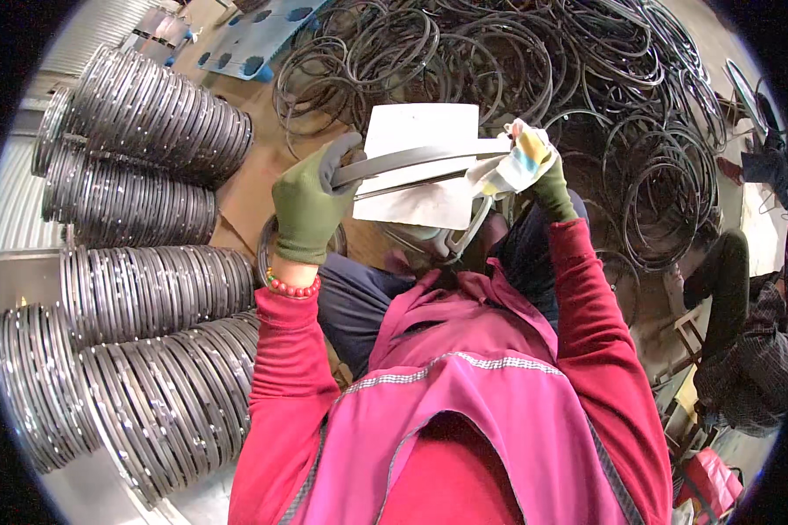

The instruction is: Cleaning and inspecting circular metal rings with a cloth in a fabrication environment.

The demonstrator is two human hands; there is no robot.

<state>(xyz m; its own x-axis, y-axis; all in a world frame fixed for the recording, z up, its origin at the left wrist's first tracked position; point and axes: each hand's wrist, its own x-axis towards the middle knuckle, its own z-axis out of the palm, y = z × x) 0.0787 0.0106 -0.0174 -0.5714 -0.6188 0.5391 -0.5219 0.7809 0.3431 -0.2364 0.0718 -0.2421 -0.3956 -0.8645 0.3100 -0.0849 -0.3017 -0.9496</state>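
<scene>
Grey hoop held up in two gloved hands, cloth at one end

A curved grey hoop (411, 161) is held in the centre of the frame, above the lap, where it can probably be seen and turned with ease. Its left end is grasped by the left hand (311, 197), in a green glove with a grey palm; the fingers are curled round the strip, perhaps so that it is kept steady. At the right end, a pale multicoloured cloth (508, 168) is clasped in the right hand (548, 185), also gloved, and pressed against the strip. The right fingertips are hidden by the cloth, so how tightly they are closed cannot be told. The cloth seems to be put between glove and hoop so that the surface is met by soft fabric.

Behind the hoop, a white board (420, 125) is seen, against which the dark edge is shown up clearly.

At the left of the frame, hoops are packed side by side in long rows (158, 289), presumably so that little room is taken up. In the upper right, a loose heap of hoops (587, 61) is left tangled. A blue pallet (258, 39) is seen in the upper left.
</scene>
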